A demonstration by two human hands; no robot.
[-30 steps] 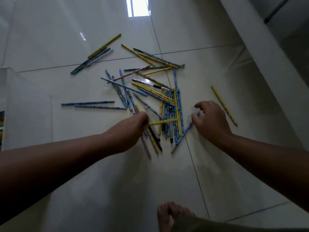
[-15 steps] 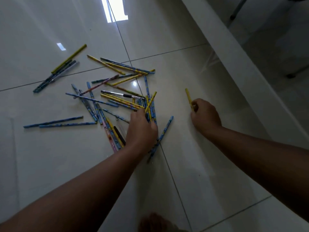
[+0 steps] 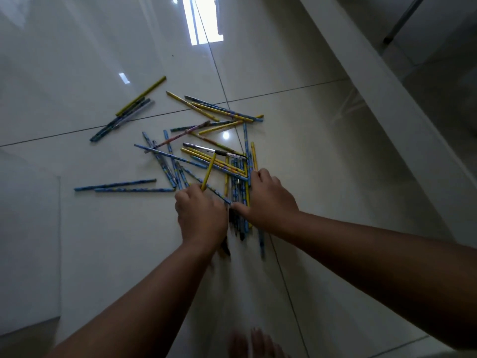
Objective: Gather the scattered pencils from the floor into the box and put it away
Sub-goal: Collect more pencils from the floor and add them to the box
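At the near edge of the pile, my left hand grips a yellow pencil; my right hand, just beside it, clamps a bundle. Uneven ends may slip from either grip and roll away. No box in view.

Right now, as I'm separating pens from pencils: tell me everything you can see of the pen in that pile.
The pen is slim, with alternating dark and silvery stretches, seemingly plastic. It lies flat, almost crosswise, across yellow pencils, just beyond both hands. Neither the left hand nor the right hand touches it.
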